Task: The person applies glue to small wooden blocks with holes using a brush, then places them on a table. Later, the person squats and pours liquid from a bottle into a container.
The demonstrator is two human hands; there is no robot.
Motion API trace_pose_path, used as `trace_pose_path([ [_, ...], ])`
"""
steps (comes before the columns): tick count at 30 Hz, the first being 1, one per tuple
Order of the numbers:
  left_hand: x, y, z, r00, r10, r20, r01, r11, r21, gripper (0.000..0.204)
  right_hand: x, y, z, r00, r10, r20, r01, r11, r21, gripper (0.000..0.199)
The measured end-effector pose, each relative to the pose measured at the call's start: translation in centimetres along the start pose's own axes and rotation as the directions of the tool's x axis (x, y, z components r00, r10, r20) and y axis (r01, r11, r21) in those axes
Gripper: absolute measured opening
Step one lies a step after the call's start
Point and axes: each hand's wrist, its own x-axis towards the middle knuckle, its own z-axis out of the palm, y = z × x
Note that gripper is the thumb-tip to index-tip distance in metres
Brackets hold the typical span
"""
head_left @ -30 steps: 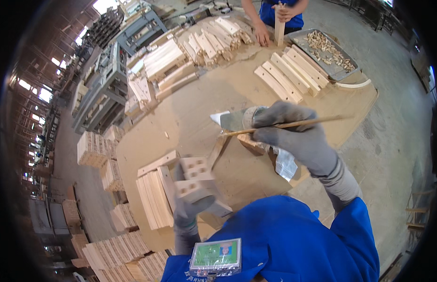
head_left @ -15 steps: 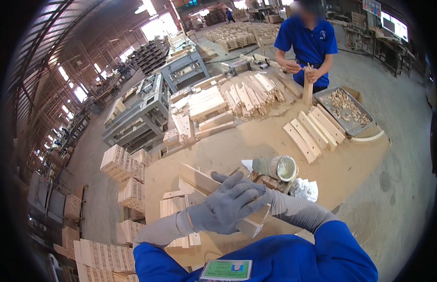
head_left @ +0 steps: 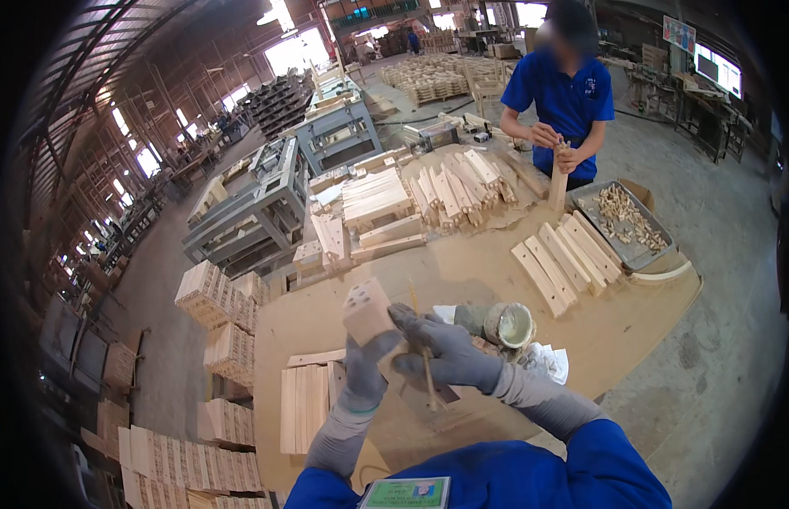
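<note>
My left grip [head_left: 366, 371] is curled closed round the lower part of a pale wooden block [head_left: 368, 310], which rises at twelve o'clock from it, tilted, with dark round holes in its end. My right grip [head_left: 449, 349], at two o'clock from the left, is partly closed, its fingers loosely extended, and has hold of a thin stick [head_left: 428, 380] slanting down to six o'clock. Its fingertips reach the block's right side; whether they touch it I cannot tell. At two o'clock from my right grip, a round pot [head_left: 515, 326] lies on the table [head_left: 632, 310], with a crumpled white wrapper [head_left: 547, 363] just beside it at three. At eight o'clock from my left grip, wooden slats [head_left: 304, 409] lie side by side. Farther off at two o'clock sits a tray [head_left: 661, 222] of small dowels [head_left: 619, 212]; at one, a co-worker [head_left: 557, 93] holds an upright wooden piece [head_left: 558, 185].
</note>
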Motion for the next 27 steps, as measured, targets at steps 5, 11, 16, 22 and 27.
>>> trace_pose_path([
  [5,-3.2,-1.8,3.1,1.0,0.014,0.007,-0.014,1.0,0.015,0.075,-2.7,1.5,-1.2,0.962,0.222,-0.157,-0.059,0.734,0.676,0.052],
  [11,-6.0,-4.7,6.3,0.938,0.154,0.312,-0.289,0.845,0.451,0.097,-7.2,-0.3,-0.6,0.848,0.455,-0.272,-0.111,0.653,0.749,0.044],
  [16,-10.2,-10.0,8.1,0.976,0.089,0.2,-0.163,0.905,0.393,0.088,-12.1,5.7,4.4,0.795,0.383,-0.471,-0.088,0.84,0.535,0.047],
  [22,-7.7,-10.7,7.0,0.934,0.096,0.345,-0.231,0.897,0.375,0.088,-11.5,5.2,3.8,0.757,0.463,-0.461,-0.275,0.866,0.418,0.053],
  [27,-5.6,-10.4,3.9,0.935,-0.012,0.353,-0.113,0.937,0.33,0.1,-9.7,4.4,0.6,0.736,0.209,-0.644,0.205,0.838,0.506,0.056],
])
